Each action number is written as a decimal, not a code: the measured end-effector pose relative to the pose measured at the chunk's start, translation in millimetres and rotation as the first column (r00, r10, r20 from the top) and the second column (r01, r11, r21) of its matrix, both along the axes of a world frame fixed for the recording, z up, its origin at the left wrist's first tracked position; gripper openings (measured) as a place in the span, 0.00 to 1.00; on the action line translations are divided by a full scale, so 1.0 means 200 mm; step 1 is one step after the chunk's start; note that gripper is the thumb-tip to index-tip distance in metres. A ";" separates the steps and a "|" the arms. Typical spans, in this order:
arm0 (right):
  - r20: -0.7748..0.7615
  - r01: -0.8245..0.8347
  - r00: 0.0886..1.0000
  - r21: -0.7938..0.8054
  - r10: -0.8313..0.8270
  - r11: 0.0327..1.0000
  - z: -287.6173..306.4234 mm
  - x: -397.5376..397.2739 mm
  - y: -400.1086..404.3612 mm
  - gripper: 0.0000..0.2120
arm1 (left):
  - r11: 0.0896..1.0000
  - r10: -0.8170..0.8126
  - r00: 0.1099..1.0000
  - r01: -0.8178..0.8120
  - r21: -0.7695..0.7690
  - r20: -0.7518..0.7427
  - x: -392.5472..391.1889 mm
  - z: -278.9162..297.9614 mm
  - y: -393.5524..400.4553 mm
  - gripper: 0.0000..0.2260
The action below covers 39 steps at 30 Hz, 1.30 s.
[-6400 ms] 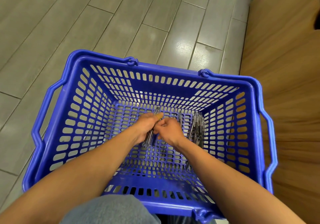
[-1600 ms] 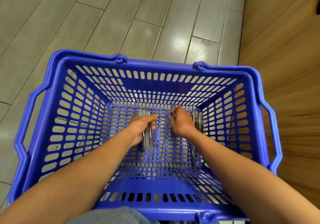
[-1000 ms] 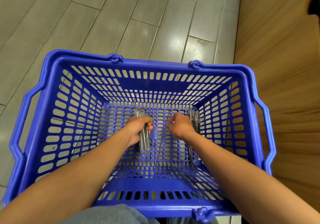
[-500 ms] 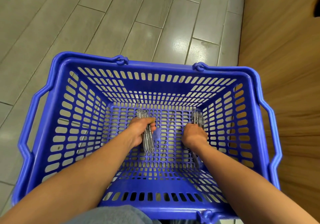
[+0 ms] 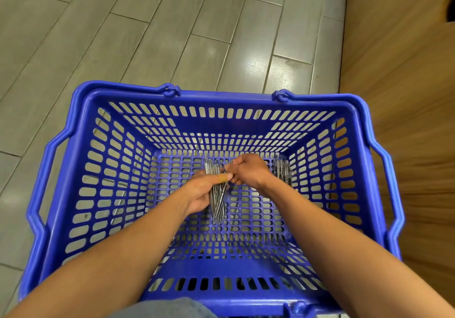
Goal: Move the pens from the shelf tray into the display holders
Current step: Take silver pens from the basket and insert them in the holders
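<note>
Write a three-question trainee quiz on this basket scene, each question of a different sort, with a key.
1. True or false: the left hand grips a bundle of pens.
2. Multiple choice: where do the loose pens lie? A) on the tiled floor B) inside the blue basket, at its far right corner C) on the wooden panel
3. Fill in: the right hand pinches one ____ at the top of the bundle.

Key: 1 true; 2 B; 3 pen
</note>
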State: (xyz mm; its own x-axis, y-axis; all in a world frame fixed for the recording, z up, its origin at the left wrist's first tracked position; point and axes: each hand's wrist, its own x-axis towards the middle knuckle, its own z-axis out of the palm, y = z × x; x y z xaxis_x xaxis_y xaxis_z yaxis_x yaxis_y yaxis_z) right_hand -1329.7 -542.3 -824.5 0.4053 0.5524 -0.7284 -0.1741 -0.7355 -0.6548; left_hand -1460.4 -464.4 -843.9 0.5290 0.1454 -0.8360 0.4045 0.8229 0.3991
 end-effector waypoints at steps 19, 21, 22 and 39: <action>0.653 -0.034 0.586 -0.572 0.479 0.820 -0.25 0.10 -0.32 0.17 | 0.984 -0.038 0.981 0.071 0.166 -0.193 0.00 -0.04 0.03 0.11; 0.634 -0.039 0.594 -0.592 0.495 0.805 -0.26 0.08 -0.32 0.19 | 0.984 -0.037 0.982 0.069 0.165 -0.188 0.00 -0.04 0.04 0.09; 0.624 -0.027 0.614 -0.595 0.483 0.803 -0.26 0.07 -0.32 0.17 | 0.984 -0.032 0.982 0.064 0.166 -0.186 0.00 -0.04 0.04 0.09; 0.029 -0.203 0.979 0.099 0.201 0.974 -0.01 -0.13 -0.03 0.08 | 0.997 0.065 0.996 -0.063 0.048 -0.056 0.01 0.01 0.04 0.24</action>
